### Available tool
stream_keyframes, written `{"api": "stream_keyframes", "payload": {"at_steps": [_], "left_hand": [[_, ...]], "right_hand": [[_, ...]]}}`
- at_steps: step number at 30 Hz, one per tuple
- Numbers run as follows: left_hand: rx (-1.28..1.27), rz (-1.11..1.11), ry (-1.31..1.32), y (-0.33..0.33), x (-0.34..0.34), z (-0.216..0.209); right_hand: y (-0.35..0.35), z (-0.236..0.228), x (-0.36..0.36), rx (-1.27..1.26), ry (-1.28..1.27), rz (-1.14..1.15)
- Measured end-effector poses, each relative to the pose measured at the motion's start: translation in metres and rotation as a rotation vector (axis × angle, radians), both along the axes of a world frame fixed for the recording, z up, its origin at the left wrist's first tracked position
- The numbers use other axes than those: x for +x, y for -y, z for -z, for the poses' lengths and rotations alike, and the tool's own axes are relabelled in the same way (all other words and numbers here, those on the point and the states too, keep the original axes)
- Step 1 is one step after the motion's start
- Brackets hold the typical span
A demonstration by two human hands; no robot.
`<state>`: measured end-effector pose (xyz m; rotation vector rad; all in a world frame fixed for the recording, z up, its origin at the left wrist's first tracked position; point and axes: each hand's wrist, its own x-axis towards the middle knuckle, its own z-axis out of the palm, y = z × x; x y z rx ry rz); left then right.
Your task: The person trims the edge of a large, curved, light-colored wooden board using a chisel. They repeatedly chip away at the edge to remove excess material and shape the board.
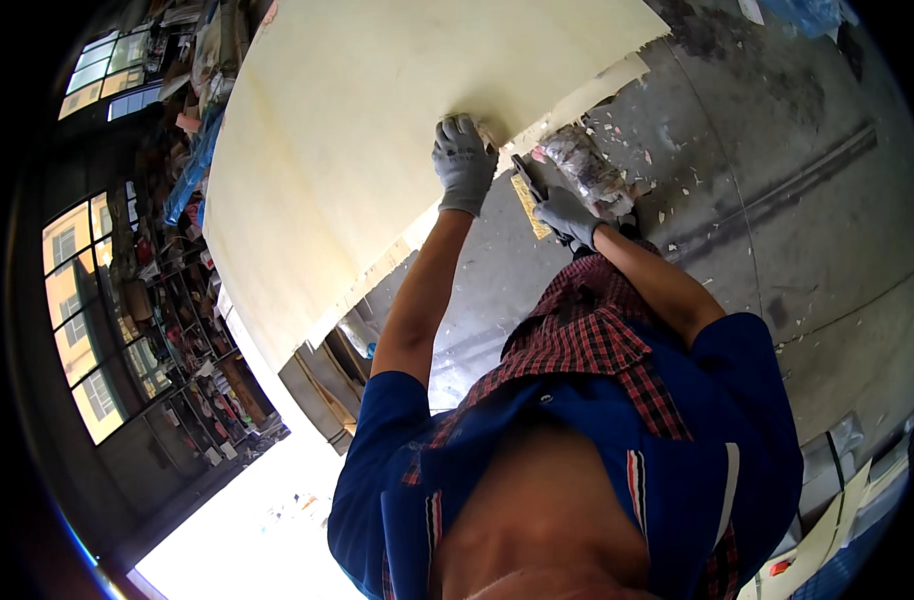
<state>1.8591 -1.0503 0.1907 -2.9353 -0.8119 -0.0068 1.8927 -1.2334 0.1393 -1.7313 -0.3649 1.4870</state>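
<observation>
A large cream sheet (377,110), like a thin board or veneer, spreads in front of me with a ragged near edge. My left hand (464,168), in a grey glove, rests on it close to that edge. Its fingers are bent over, and a small brownish patch shows beside them; what they hold, if anything, is hidden. Just off the edge, my right hand (569,216), also gloved, is closed around a dark, narrow tool (526,176) whose exact kind I cannot make out. Beside the tool lies a yellow textured strip (529,205).
A clear plastic bag (587,168) with light contents lies past my right hand. Pale scraps litter the grey concrete floor (807,240). Cluttered shelves (192,340) and windows line the left side. Wooden pieces (325,385) stand below the sheet's left corner. Flat panels lie at lower right.
</observation>
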Motion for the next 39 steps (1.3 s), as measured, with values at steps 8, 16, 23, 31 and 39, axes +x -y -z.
{"api": "stream_keyframes", "payload": {"at_steps": [8,16,23,31,39], "left_hand": [[-0.18,-0.062,-0.051,-0.02,0.024,-0.04],[-0.285,0.081,-0.039,-0.048,0.019,-0.039],[-0.244,0.094,0.019,-0.048,0.013,-0.037],[-0.263,-0.034,0.109,-0.073,0.022,-0.023],[-0.176,0.11,0.253,-0.086,0.019,0.021]], "right_hand": [[-0.022,0.044,-0.002,0.232,0.314,0.097],[-0.028,0.05,-0.01,0.321,0.395,0.106],[-0.019,0.052,-0.017,0.328,0.562,0.077],[-0.028,0.056,-0.015,0.52,0.538,0.244],[-0.013,-0.002,-0.004,0.579,-0.949,0.425]]}}
